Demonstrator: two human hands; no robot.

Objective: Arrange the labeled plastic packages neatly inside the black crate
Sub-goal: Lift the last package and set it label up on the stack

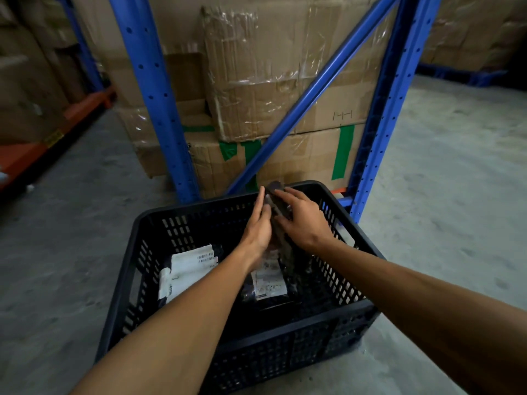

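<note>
Two hands (pixel 281 220) pressing one dark package (pixel 281 212), blurred, black crate (pixel 256 334), two labeled packages (pixel 188 270) inside

Cardboard boxes (pixel 285 89) behind blue racking (pixel 154 95)

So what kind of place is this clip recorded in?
Most likely a warehouse or stockroom: blue steel racking holds taped cardboard cartons, the floor is bare concrete, and labelled packages lie in a black crate.

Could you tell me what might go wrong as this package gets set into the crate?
The dark package stands on edge between the left hand and right hand, so it may topple once released. It could also land on the labelled package below, hiding its label and leaving the black crate untidy.
</note>
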